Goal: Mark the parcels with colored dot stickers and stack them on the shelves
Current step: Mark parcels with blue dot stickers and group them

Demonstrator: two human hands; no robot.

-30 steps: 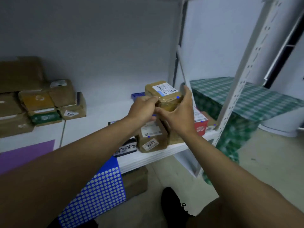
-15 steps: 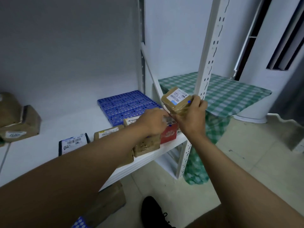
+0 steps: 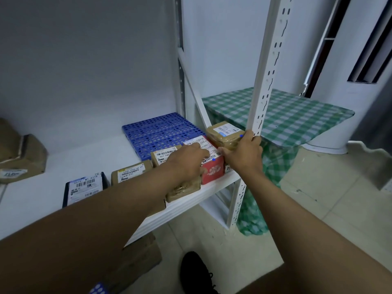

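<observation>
My right hand (image 3: 244, 153) grips a small brown parcel (image 3: 222, 134) with a white label and a blue dot sticker, at the right end of the white shelf (image 3: 191, 200) beside the upright post. My left hand (image 3: 186, 162) rests on the row of parcels, fingers touching the label of a red parcel (image 3: 213, 169) that bears a blue dot. A brown parcel (image 3: 163, 154), another brown parcel (image 3: 129, 172) and a black parcel (image 3: 84, 186) stand in the row to the left. What lies under the held parcel is hidden.
A blue perforated mat (image 3: 161, 132) lies at the shelf's back. More brown parcels (image 3: 21, 158) sit at far left. A white perforated post (image 3: 265, 81) stands at the shelf's right end, with a green checked table (image 3: 297, 115) beyond. A cardboard box (image 3: 140, 257) lies under the shelf.
The small brown parcel has gone down and right to the shelf's right end with my right hand. My left hand has left it and now rests on the row.
</observation>
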